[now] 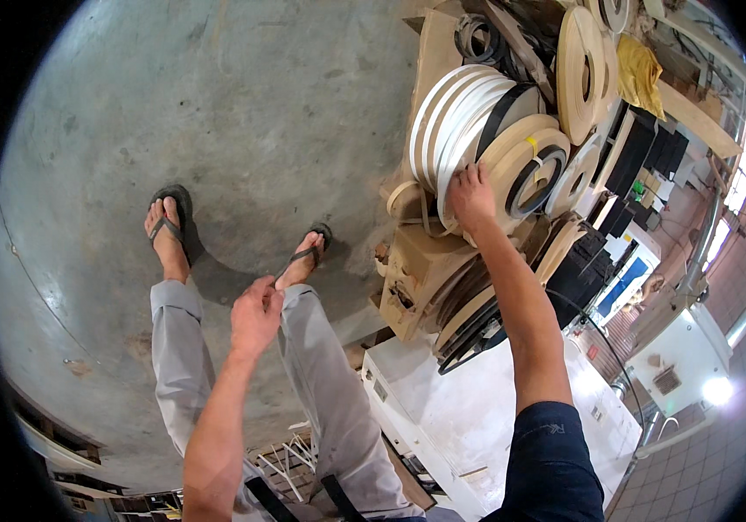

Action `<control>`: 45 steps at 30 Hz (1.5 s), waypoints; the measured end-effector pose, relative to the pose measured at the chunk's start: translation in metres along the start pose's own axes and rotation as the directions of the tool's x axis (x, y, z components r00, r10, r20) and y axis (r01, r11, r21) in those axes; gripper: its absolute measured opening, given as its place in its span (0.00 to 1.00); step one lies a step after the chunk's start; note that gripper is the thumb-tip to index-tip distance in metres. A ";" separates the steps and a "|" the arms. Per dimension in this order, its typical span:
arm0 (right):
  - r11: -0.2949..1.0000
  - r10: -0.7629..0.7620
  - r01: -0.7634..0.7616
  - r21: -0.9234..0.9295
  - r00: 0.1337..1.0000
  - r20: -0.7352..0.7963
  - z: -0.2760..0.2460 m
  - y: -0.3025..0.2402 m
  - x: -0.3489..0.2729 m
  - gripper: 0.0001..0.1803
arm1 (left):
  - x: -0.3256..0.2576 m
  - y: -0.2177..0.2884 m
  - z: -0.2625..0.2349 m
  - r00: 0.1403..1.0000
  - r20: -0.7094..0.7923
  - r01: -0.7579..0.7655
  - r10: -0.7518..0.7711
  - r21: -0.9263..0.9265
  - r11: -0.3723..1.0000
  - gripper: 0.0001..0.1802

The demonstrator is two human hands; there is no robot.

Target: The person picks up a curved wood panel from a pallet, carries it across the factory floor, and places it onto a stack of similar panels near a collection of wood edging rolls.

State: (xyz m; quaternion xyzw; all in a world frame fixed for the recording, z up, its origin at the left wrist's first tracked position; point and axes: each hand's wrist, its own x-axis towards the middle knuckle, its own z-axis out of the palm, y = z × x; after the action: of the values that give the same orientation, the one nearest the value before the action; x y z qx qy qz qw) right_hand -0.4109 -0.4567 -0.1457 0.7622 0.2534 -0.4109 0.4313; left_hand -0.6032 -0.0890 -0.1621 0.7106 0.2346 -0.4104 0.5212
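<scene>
My right hand (472,197) reaches out to a stack of large rolls of edge banding tape (460,122), white and beige, standing on edge. Its fingers rest on the rim of a white roll, between that roll and a beige roll (525,157). My left hand (255,315) hangs loosely curled in front of my grey trousers, holding nothing that I can see. Below it are my feet in dark flip-flops (170,228) on the concrete floor.
More rolls (583,74), black strips and wooden pieces are piled behind the stack. A yellow cloth (639,74) lies at the top right. A white machine housing (468,409) stands below the rolls. Grey concrete floor (216,113) spreads to the left.
</scene>
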 end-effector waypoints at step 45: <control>0.797 -0.404 0.078 0.599 0.806 0.433 0.215 -0.065 -0.183 0.08 | 0.000 -0.016 0.067 0.983 0.186 -0.071 0.009 0.325 0.943 0.19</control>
State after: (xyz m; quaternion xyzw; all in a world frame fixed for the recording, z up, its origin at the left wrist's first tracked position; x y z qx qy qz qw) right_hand -0.6448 -0.6160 -0.0827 0.6651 0.0902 -0.7175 0.1864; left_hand -0.6378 -0.1459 -0.1790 0.7522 0.0995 -0.4962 0.4221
